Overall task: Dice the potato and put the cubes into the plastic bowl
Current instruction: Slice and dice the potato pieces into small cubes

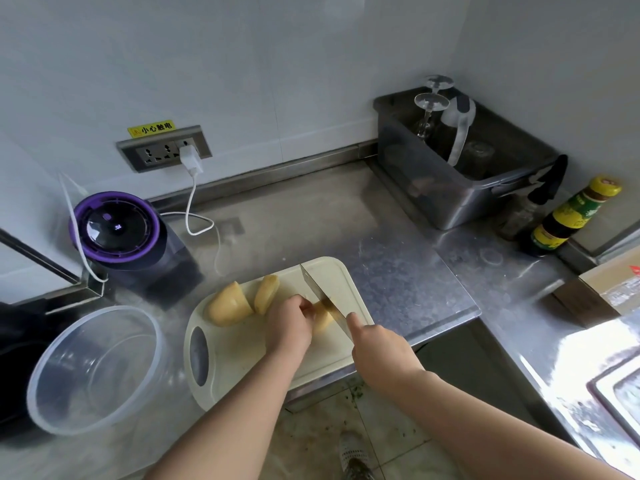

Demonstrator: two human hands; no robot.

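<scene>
On the cream cutting board [242, 355] lie two peeled yellow potato pieces, a large one [229, 304] and a slimmer one [266, 293] to its right. My left hand [289, 323] holds down a third potato piece [322, 318] with curled fingers. My right hand [379, 348] grips the handle of a cleaver [317, 285], forefinger stretched along the spine, and the blade stands in that piece. The clear plastic bowl [93, 368] sits to the left of the board with nothing in it.
A purple-lidded appliance [116, 230] with a white cable stands behind the bowl. A grey bin [460, 188] holding glasses sits in the back right corner, with a sauce bottle [571, 216] beside it. A cardboard box [609, 289] and a sink edge [613, 386] are on the right.
</scene>
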